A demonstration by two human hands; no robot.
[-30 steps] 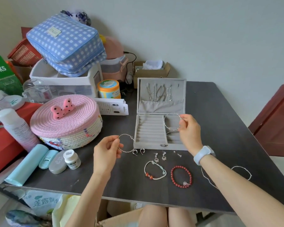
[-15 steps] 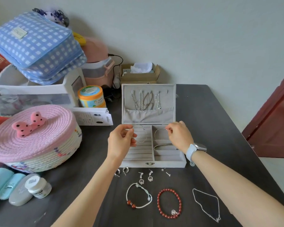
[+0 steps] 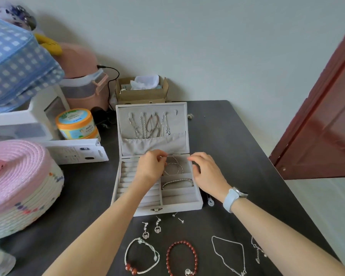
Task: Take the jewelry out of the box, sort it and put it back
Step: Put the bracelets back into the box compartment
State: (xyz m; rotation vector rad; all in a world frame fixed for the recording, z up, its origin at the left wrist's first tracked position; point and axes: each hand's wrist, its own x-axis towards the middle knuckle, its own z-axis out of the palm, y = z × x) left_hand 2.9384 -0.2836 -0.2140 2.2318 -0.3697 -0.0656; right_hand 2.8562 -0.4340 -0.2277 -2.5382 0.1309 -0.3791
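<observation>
Fingers [image 3: 161, 156] touching bangle [image 3: 172, 166] in box [image 3: 167, 208]

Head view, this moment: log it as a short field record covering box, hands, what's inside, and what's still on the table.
box: jewelry box open, lid upright, chains hanging in lid
left hand: over the back right compartment, pinching a thin bangle
right hand: at the box's right edge, fingers loosely curled, holding nothing visible
inside: banded bracelet in the next compartment forward
on table: earrings, cord bracelet, red bead bracelet, necklace
</observation>
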